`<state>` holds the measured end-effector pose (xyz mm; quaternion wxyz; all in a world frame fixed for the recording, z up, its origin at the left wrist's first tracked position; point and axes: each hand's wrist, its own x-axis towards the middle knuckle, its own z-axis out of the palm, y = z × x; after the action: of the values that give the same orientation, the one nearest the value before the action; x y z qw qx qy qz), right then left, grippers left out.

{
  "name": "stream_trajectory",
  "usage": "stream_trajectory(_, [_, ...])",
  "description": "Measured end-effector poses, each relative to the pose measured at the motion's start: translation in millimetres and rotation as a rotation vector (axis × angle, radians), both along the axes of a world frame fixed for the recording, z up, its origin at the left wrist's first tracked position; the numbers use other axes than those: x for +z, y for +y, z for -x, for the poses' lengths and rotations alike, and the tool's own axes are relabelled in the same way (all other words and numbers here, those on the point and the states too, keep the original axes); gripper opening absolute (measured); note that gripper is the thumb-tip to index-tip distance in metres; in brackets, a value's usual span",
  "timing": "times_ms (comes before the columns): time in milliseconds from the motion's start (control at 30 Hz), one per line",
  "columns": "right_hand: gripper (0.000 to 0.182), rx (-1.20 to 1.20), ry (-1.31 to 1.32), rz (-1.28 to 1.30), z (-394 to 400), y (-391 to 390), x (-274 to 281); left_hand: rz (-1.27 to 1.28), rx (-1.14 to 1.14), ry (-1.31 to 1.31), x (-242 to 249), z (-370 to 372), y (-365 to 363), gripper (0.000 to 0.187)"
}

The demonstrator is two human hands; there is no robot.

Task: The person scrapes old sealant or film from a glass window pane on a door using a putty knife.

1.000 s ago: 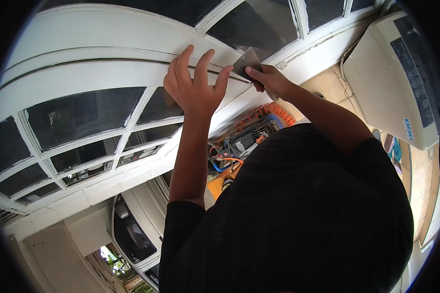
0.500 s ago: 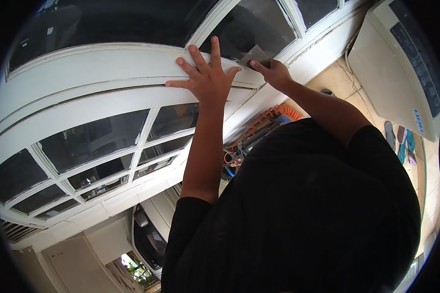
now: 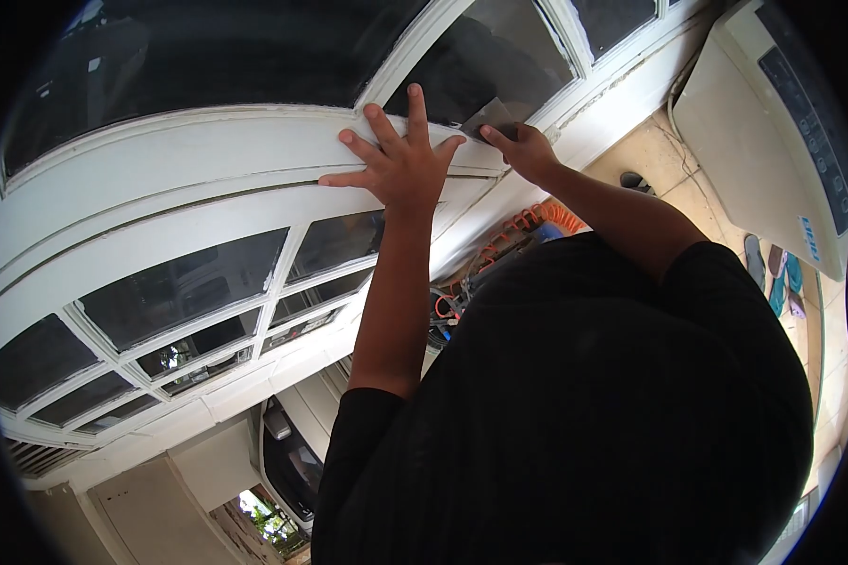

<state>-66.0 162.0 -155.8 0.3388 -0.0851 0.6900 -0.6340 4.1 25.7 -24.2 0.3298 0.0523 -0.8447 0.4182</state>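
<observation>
My left hand (image 3: 403,165) lies with its fingers spread on the white frame (image 3: 226,141), below the corner of a dark glass pane. To its right, my right hand (image 3: 523,149) grips a thin grey flat piece (image 3: 490,117), with the thumb on top. This piece looks like a scraper blade or a folded sheet; I cannot tell which. It stands against the lower edge of a smaller glass pane (image 3: 485,61). My right fingers are partly hidden behind it.
A beige appliance with a button panel (image 3: 773,122) stands at the right. Slippers (image 3: 777,273) lie on the tiled floor. An orange coiled hose (image 3: 556,215) and tools are beside my body. More paned windows (image 3: 188,287) are at the left, and a car (image 3: 292,461) at the bottom.
The view has shifted slightly, so the frame sits a little lower. My right hand and the grey piece are still at the pane's lower edge, and my left hand stays spread on the frame.
</observation>
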Motion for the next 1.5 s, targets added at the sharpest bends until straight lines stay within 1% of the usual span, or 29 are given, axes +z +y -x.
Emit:
stream_trajectory(100, [0.073,0.029,-0.027,-0.011,-0.4,3.1,1.1,0.058,-0.007,-0.025,1.5,-1.0,-1.4,0.121])
stream_trajectory(167, [0.073,0.053,-0.092,-0.008,3.9,1.0,-3.7,0.059,-0.006,-0.022,1.5,-1.8,-0.7,0.121])
stream_trajectory(300, [0.072,0.001,-0.012,0.066,0.9,3.0,4.7,0.065,-0.003,-0.022,-0.5,-0.4,0.4,0.12])
stream_trajectory(367, [0.071,0.06,-0.101,0.015,3.1,5.1,8.5,0.064,-0.002,-0.022,-1.1,-1.3,-0.2,0.12])
stream_trajectory(467, [0.069,-0.005,-0.026,0.035,0.0,-0.8,-0.6,0.036,0.004,-0.008,-2.6,0.1,-0.7,0.12])
stream_trajectory(567, [0.07,0.011,-0.008,0.078,1.1,3.3,9.7,-0.004,0.006,-0.005,-4.7,-0.4,-0.8,0.12])
stream_trajectory(667, [0.071,0.036,-0.088,0.051,0.7,-0.4,-1.4,0.002,-0.005,0.003,-4.1,-1.3,-1.7,0.119])
stream_trajectory(700, [0.071,0.034,-0.084,0.053,2.2,-0.5,3.3,0.005,-0.007,0.005,-3.7,-0.4,-1.4,0.119])
stream_trajectory(767, [0.073,-0.005,-0.007,0.066,-1.2,1.7,10.5,0.001,0.001,-0.001,-4.1,-0.9,-1.3,0.119])
stream_trajectory(833, [0.074,0.009,-0.019,0.03,-0.5,3.2,6.7,-0.002,0.01,-0.006,-3.1,-1.7,-0.1,0.119])
stream_trajectory(900, [0.074,0.022,-0.022,-0.001,1.1,-1.6,4.4,0.058,-0.006,-0.027,0.1,-1.0,-0.5,0.119])
stream_trajectory(967, [0.075,-0.034,0.064,0.032,-1.3,-6.5,-1.2,0.06,-0.007,-0.023,0.7,0.1,-0.2,0.119])
stream_trajectory(1000, [0.075,-0.033,0.062,0.03,-1.0,-3.3,1.4,0.06,-0.005,-0.025,-0.7,-1.4,-0.1,0.118])
stream_trajectory(1067, [0.075,0.06,-0.042,0.008,2.0,1.9,8.7,0.058,-0.004,-0.025,-2.1,-2.1,-1.1,0.118])
stream_trajectory(1100, [0.075,0.061,-0.038,0.011,1.0,0.5,9.6,0.058,-0.006,-0.021,-1.1,-0.6,-1.7,0.118])
stream_trajectory(1167, [0.075,-0.013,0.013,0.053,-1.8,-1.7,9.5,0.065,-0.008,-0.015,0.2,0.2,-1.6,0.118])
stream_trajectory(1267, [0.073,0.012,0.011,0.03,0.5,-0.2,10.8,0.064,-0.005,-0.024,-1.3,-1.7,-0.2,0.118])
stream_trajectory(1367, [0.072,-0.022,0.009,0.014,-1.7,-6.5,-7.6,0.068,0.002,-0.022,0.6,-1.8,-1.1,0.118])
stream_trajectory(1400, [0.072,-0.024,0.01,0.013,0.3,-3.9,1.0,0.067,0.008,-0.029,-0.2,-2.1,-0.3,0.118])
stream_trajectory(1467, [0.072,0.045,-0.053,0.033,-0.2,4.8,28.8,0.063,0.004,-0.029,-1.0,-0.9,-0.4,0.118])
stream_trajectory(1500, [0.072,0.046,-0.056,0.033,-3.0,4.3,23.1,0.063,0.0,-0.026,-1.1,-1.5,-0.8,0.118])
